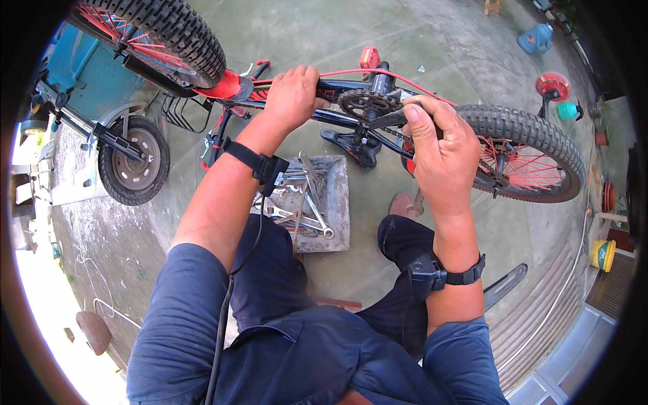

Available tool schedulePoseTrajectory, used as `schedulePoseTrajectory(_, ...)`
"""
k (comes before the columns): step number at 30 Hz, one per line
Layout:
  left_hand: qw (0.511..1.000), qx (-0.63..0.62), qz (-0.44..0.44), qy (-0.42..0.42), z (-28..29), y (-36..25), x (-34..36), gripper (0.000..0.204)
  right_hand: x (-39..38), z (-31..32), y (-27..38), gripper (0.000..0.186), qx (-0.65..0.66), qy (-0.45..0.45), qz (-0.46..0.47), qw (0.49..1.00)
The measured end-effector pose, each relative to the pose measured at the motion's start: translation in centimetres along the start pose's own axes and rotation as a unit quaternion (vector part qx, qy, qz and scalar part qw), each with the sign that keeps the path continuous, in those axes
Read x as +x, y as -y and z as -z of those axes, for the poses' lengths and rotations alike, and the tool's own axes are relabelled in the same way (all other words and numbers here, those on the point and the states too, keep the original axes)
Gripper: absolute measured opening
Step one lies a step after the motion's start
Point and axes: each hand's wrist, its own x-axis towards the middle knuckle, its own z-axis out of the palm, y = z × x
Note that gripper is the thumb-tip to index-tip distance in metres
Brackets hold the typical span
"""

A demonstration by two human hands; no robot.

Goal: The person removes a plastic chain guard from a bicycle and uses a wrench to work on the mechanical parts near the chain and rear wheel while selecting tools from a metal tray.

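Clearly, a small bike [378,115] is laid upside down on the concrete, wheels up, and is worked on from above. At the far left a scooter wheel [133,159] stands near the front tyre [177,35]; a swing of the bars could knock the one against the other. The left hand [291,96] is closed around the frame tube [337,88], fingers wrapped over it, and the bike is steadied by that grip alone. Should it loosen, the bike could tip toward the tray [317,202] of spanners set on the ground just below. In the middle the chainring [366,104] and its teeth are exposed. The right hand [439,152] is clamped on a dark tool [388,119], thumb pressed along it, with its tip set at the chainring. If the tool slips under force, the knuckles could be driven into the teeth or the chain. Just beyond, the rear tyre [533,145] is free to turn, and fingers could be caught in its red spokes.
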Motion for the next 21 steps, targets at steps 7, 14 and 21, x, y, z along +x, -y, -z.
schedulePoseTrajectory(7, 1.000, -0.005, 0.013, 0.010, 0.0, -0.2, -0.1, 0.048, -1.1, 2.2, -0.4, 0.018, -0.008, 0.018, -0.088, 0.996)
schedulePoseTrajectory(14, 1.000, -0.007, 0.006, 0.004, -0.2, 0.0, -0.1, 0.048, -2.5, 4.2, -2.7, 0.020, -0.038, 0.026, -0.099, 0.994)
schedulePoseTrajectory(21, 1.000, -0.015, 0.001, -0.008, -0.4, 0.1, -0.1, 0.048, -3.3, 4.2, -2.9, 0.020, 0.032, -0.004, -0.165, 0.986)
